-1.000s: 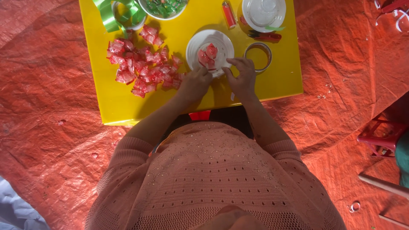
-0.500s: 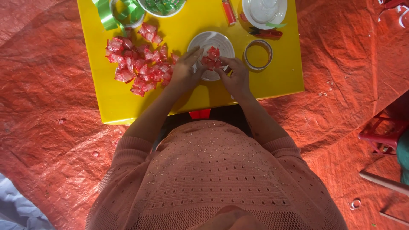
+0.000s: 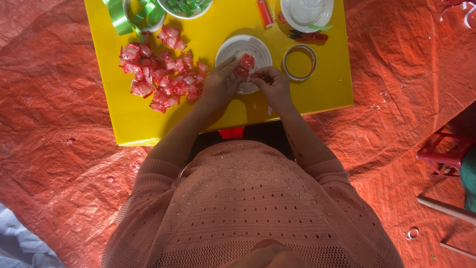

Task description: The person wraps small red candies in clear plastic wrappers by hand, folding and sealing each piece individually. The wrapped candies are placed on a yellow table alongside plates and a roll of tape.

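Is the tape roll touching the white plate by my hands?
Apart. The head view shows a strip of bare yellow table between the tape roll and the rim of the white plate.
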